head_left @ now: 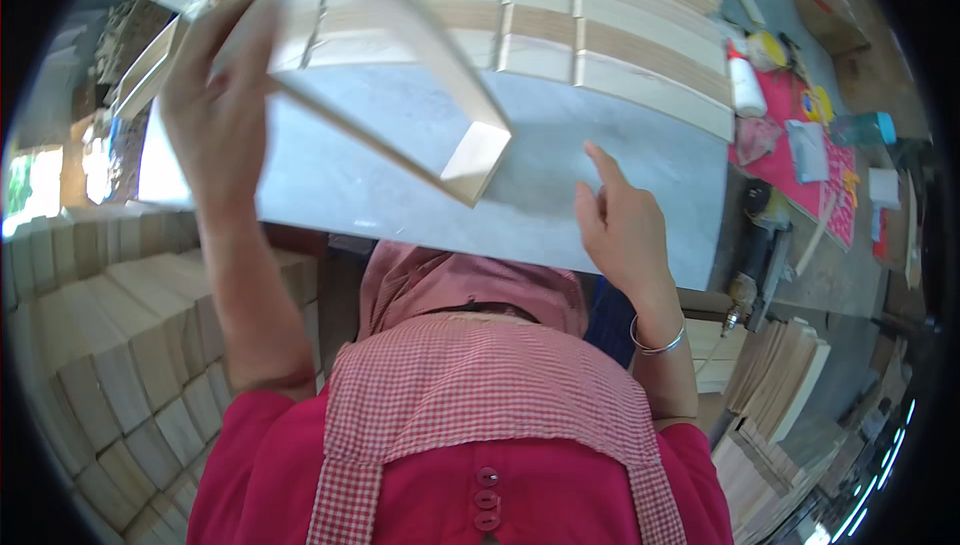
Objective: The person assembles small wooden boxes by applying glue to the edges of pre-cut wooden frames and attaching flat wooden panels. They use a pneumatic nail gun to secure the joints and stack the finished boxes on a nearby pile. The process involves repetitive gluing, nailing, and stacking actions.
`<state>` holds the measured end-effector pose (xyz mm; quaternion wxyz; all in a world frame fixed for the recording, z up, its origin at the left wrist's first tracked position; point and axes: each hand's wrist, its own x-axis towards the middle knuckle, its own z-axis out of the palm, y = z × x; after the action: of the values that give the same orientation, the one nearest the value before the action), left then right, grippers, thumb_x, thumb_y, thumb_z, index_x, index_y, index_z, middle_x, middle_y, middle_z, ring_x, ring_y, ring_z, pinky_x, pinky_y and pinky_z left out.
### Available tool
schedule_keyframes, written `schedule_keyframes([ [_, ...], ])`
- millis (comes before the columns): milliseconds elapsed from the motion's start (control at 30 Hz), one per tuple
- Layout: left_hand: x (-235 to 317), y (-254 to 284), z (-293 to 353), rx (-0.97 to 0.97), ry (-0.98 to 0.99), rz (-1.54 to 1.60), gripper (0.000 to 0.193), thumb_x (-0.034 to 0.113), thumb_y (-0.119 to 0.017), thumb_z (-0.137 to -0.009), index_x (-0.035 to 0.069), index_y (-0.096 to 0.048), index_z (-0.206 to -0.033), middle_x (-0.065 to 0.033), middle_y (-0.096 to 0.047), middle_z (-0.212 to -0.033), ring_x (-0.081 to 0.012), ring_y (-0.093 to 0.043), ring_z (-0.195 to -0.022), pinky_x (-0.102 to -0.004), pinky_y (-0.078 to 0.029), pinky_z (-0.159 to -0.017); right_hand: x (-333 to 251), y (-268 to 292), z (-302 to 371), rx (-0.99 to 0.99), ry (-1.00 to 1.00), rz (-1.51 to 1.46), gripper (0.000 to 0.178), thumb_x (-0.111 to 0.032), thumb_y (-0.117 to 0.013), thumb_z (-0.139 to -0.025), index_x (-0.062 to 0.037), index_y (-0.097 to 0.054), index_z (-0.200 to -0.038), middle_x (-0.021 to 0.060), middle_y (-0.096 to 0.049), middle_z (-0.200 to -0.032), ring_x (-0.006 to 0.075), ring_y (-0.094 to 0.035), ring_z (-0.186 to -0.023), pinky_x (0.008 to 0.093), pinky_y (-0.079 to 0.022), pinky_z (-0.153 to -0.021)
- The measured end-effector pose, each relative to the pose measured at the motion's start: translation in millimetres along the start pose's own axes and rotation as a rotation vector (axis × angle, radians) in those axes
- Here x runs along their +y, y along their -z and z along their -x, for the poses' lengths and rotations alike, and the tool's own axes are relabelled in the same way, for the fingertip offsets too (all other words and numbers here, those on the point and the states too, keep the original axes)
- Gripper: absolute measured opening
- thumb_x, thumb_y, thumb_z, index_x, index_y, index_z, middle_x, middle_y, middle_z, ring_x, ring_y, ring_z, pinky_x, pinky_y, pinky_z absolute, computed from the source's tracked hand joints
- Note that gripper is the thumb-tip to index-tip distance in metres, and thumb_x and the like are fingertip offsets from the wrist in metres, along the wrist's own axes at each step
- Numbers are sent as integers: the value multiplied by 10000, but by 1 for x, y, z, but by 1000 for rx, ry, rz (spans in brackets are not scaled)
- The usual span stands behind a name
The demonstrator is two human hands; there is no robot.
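My left hand (222, 110) is raised at the left, its fingers closed round one side of a pale wooden frame (476, 157). The frame is tilted, open in the middle, and its far part blurs with motion. One corner hangs low over a grey-white tabletop (370, 195). To the right, my right hand (628, 235) holds nothing; its index finger and thumb are stretched apart, while the other fingers are partly hidden. A thin bracelet circles that wrist.
Long pale wooden strips (640, 55) lie in rows along the table's far side. Stacked wood blocks (120, 335) fill the lower left. At the right are a white bottle (745, 85), a teal-lidded jar (865, 128), a pink cloth (790, 170) and bundled wood slats (775, 375).
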<state>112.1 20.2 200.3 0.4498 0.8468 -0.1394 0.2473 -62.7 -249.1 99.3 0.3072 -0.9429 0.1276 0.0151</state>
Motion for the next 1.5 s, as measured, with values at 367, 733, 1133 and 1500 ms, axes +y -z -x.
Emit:
schedule_keyframes([
  [367, -137, -24, 122, -44, 924, 464, 433, 467, -610, -999, 83, -638, -1199, -42, -669, -1055, -154, -631, -995, -323, -496, -793, 258, 134, -85, 620, -229, 332, 388, -354, -557, -981, -54, -710, -1173, 222, -720, -1036, 393, -690, -982, 476, -536, -863],
  [733, -101, -20, 150, -141, 369, -284, 446, 334, -658, -991, 16, -609, -1300, -197, -557, -1348, -307, -522, -1258, -429, -450, -1020, 335, 141, -149, 265, -558, 690, 430, -380, -661, -927, 9, -703, -1105, 256, -697, -1148, 423, -654, -1118, 499, -522, -948],
  [1133, -54, -45, 172, -580, -427, -185, 369, 111, -724, -863, 87, -666, -1226, -68, -666, -1138, -250, -615, -1115, -499, -388, -1083, 211, 45, -47, 757, 45, 161, 376, -245, -725, -894, -4, -638, -1170, 173, -685, -1012, 338, -664, -907, 426, -531, -818],
  [1500, -74, -75, 198, -304, -514, -321, 455, 162, -718, -854, 128, -647, -1303, -93, -607, -1378, -289, -483, -1400, -552, -256, -1183, 220, 106, -138, 905, -42, 402, 516, -343, -724, -871, -34, -597, -1265, 226, -669, -1147, 403, -631, -1105, 521, -480, -968],
])
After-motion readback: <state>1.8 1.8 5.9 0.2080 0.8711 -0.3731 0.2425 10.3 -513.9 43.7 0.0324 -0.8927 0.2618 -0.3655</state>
